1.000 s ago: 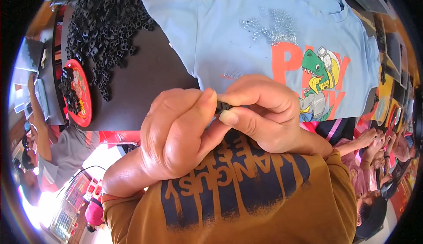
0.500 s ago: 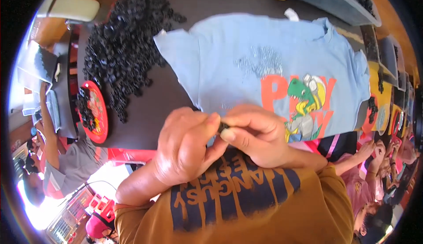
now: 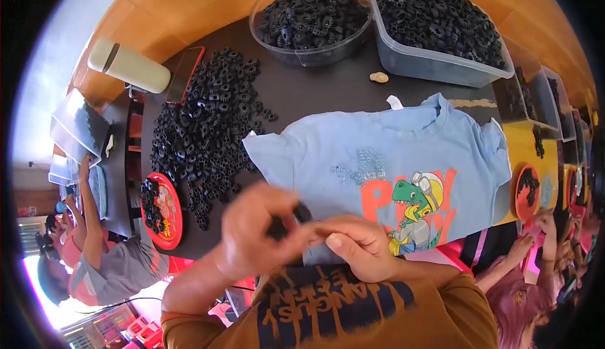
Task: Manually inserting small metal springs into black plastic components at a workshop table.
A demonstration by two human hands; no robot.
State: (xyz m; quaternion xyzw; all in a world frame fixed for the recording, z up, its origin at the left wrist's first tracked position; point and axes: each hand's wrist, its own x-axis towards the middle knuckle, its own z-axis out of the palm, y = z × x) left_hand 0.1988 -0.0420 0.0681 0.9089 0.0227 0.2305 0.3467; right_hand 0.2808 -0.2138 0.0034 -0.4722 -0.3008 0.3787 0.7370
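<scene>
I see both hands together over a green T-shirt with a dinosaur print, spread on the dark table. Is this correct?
Not quite: the head view shows the T-shirt is light blue, not green. The rest holds: both hands, left and right, meet over it, and it lies spread on the dark table.

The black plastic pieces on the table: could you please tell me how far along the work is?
Two clear tubs already hold black pieces. The left hand and right hand pinch one small black piece over the blue shirt. A big loose pile lies unsorted.

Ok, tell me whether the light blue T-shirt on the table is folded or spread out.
Spread out. The light blue T-shirt lies flat on the dark table, print side up, collar and both sleeves showing; its lower hem is hidden behind the hands.
</scene>
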